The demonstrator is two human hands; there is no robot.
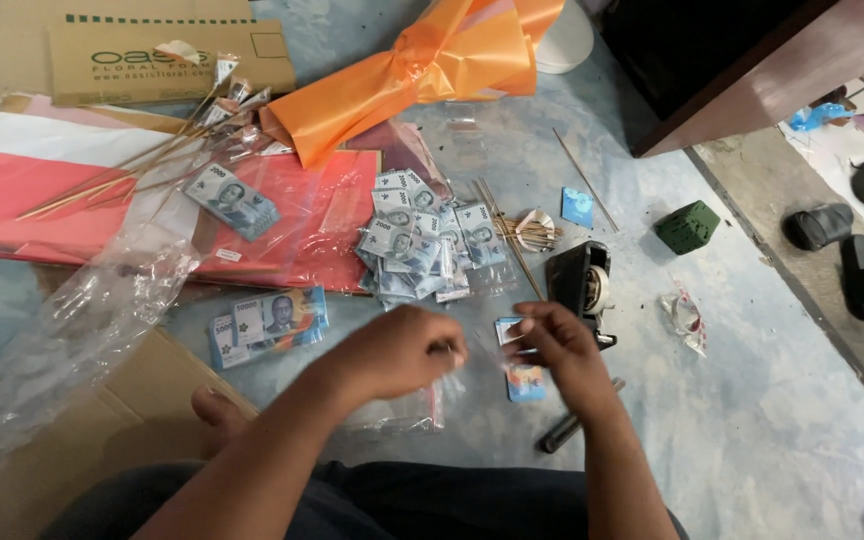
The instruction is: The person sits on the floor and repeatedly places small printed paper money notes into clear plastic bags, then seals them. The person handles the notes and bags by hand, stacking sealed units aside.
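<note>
Both hands work close together above the floor [752, 440], near its front edge. The left hand [407, 350] has its fingers pinched on something thin, perhaps a clear sleeve [412, 408] that hangs below it; what exactly is gripped I cannot tell. The right hand [562, 350] pinches a small blue card [508, 330], with a second card [526, 382] lying on the floor just under it.

The slippery sleeve could slide from so light a pinch, and a careless elbow might knock the tape dispenser [582, 280] just beyond the right hand, or scatter the loose banknotes [417, 240] nearby.

The floor is pale grey, worn and crowded: a banknote bundle [267, 322], thin sticks [112, 178], red paper [52, 195], orange wrap [422, 70], a cardboard box [167, 60], a green foam block [687, 226] and dark sandals [847, 250] towards the right edge.
</note>
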